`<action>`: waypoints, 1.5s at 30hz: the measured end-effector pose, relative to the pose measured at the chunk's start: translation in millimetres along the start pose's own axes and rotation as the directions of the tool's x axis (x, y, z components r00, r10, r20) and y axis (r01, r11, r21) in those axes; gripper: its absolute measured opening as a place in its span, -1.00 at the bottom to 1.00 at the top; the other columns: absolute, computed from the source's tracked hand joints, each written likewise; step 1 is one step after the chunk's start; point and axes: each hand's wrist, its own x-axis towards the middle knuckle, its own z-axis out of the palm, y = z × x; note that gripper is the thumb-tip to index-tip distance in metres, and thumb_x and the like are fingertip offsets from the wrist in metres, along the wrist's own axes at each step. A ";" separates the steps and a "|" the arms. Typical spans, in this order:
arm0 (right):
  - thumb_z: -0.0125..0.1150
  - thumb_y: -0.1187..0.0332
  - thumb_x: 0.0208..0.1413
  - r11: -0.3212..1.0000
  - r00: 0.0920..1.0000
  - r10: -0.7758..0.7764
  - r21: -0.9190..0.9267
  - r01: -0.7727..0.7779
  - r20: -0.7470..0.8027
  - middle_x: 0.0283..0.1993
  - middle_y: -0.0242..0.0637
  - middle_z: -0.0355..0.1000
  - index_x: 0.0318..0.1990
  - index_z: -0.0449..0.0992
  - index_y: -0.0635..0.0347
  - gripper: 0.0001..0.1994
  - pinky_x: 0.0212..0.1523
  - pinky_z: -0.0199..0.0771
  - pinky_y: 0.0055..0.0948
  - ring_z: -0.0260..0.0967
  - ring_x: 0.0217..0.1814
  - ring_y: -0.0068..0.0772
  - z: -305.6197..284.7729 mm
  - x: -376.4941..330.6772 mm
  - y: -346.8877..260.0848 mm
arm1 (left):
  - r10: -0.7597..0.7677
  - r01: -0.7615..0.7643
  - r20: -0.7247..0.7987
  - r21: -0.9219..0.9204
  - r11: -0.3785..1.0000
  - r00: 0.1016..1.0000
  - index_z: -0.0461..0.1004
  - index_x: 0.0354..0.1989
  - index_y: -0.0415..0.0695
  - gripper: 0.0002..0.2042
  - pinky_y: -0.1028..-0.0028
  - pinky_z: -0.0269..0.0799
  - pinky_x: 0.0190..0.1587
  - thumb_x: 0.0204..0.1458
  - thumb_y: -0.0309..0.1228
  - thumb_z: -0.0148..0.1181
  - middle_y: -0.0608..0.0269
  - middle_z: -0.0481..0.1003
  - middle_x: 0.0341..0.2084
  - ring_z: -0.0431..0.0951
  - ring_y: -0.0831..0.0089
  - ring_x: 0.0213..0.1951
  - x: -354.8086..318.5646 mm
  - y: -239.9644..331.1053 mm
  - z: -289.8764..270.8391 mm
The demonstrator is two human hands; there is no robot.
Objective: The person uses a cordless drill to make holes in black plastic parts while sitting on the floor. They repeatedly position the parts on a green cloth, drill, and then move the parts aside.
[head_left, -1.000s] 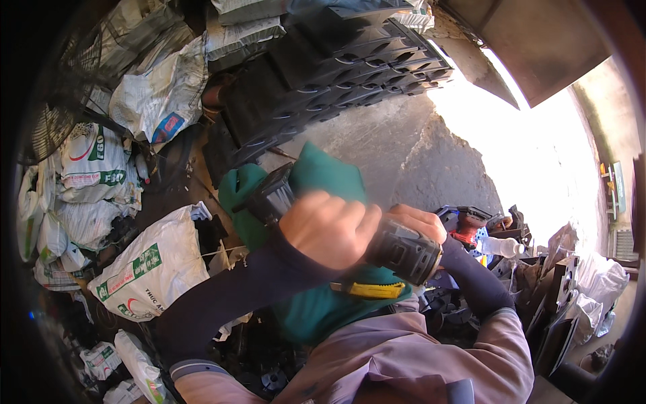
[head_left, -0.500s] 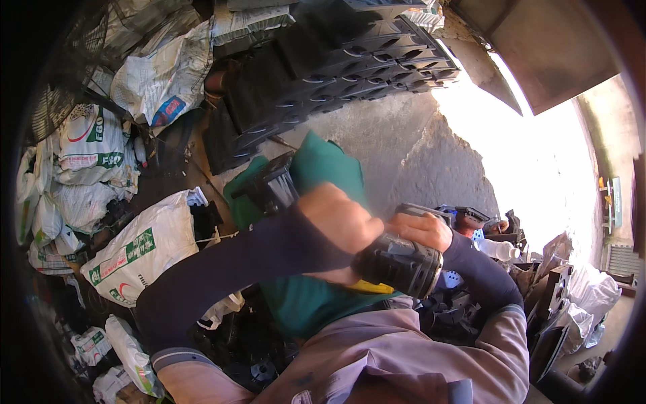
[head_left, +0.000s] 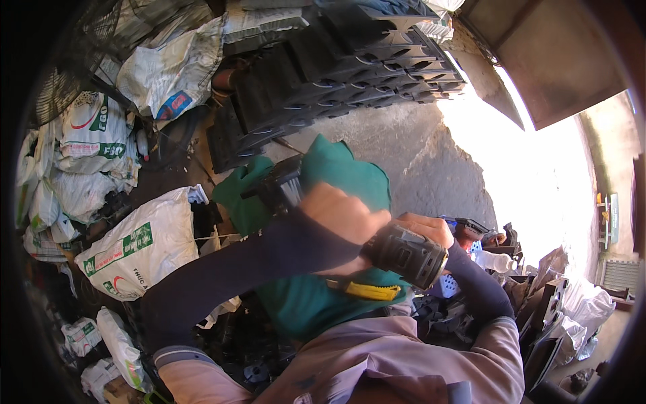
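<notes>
"Grey concrete [head_left: 417,151] is spreading toward one o'clock, and black parts [head_left: 330,81] are standing stacked at twelve. What are the hands doing?"

"The right hand [head_left: 426,229] is gripping a black tool [head_left: 407,257] at four o'clock — the left hand [head_left: 344,210] is looking curled beside it, but blurred — I can't tell what its fingers are holding."
</notes>
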 end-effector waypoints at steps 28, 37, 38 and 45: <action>0.21 0.22 0.05 0.994 0.995 0.076 0.068 -0.081 0.071 -0.24 -0.19 0.44 -0.03 0.48 0.34 -0.59 -0.23 0.43 -0.37 0.45 -0.25 -0.27 7.1 -9.0 12.3 | 0.063 -0.068 -0.128 -0.040 0.997 0.990 0.45 -0.50 -0.12 -0.67 0.30 0.43 -0.41 -0.32 -0.18 0.40 0.18 0.48 -0.68 0.56 0.20 -0.56 1.2 -13.7 24.8; 0.27 0.41 -0.10 0.999 0.981 -0.032 0.036 0.026 0.191 -0.19 -0.04 0.45 -0.10 0.49 0.41 -0.63 -0.23 0.50 -0.24 0.49 -0.22 -0.04 -4.1 -4.3 6.2 | 0.076 -0.070 0.156 -0.048 0.996 0.985 0.53 -0.50 -0.15 -0.64 0.29 0.47 -0.39 -0.31 -0.10 0.38 0.09 0.51 -0.64 0.59 0.18 -0.53 4.1 -11.5 12.8; 0.26 0.42 -0.09 0.998 0.972 -0.017 -0.048 0.030 0.236 -0.20 -0.01 0.45 -0.09 0.48 0.44 -0.63 -0.26 0.51 -0.21 0.49 -0.25 -0.01 -6.2 -4.3 5.1 | 0.087 -0.077 0.190 -0.059 0.995 0.978 0.54 -0.49 -0.15 -0.64 0.28 0.48 -0.39 -0.31 -0.09 0.37 0.07 0.52 -0.63 0.60 0.17 -0.52 5.1 -11.6 11.6; 0.24 0.50 -0.05 0.999 0.977 -0.042 0.018 0.039 0.209 -0.15 0.00 0.47 -0.08 0.49 0.40 -0.68 -0.20 0.55 -0.27 0.52 -0.18 -0.06 -0.6 -11.1 14.0 | 0.062 -0.012 0.255 -0.194 0.981 0.965 0.59 -0.42 -0.12 -0.61 0.25 0.52 -0.36 -0.26 -0.04 0.36 0.05 0.54 -0.59 0.60 0.14 -0.50 13.5 -14.6 8.4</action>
